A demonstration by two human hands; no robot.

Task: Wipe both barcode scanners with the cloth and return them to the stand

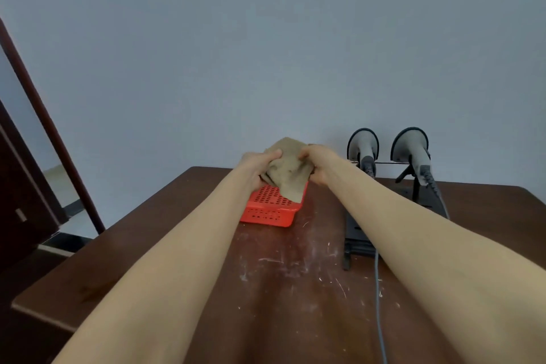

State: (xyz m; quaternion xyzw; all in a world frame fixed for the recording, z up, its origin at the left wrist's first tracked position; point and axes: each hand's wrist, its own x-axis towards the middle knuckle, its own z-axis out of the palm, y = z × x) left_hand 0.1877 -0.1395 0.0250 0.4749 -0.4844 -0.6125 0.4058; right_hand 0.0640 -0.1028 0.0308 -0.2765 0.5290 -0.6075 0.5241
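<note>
Scuffed brown table (pixel 177 245) under you: your left hand (pixel 256 167) and right hand (pixel 316 164) pinch the tan cloth (pixel 291 174) over the red basket (pixel 270 210), partly hiding it. Both barcode scanners (pixel 365 154) hang on the stand (pixel 413 183), whose base your right forearm cuts off.

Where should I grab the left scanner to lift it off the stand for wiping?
Probably by its dark handle, coming from your near side. The left scanner sits with its wide head above the rail of the stand, and the handle slants down toward you, clear of the right scanner. Free the right hand from the cloth first.
</note>
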